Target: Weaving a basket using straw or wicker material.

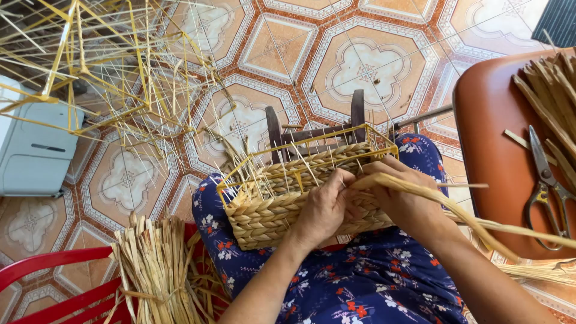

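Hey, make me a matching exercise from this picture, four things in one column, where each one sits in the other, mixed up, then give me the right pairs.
Things:
1. woven basket
2. scissors
3. bundle of dried strips
4. bare yellow wire frames

Places:
A. on the brown seat at the right
B. upper left, over the tiled floor
C. on the lap, under both hands
D. lower left, on the red chair

Pairs: 1-C, 2-A, 3-D, 4-B
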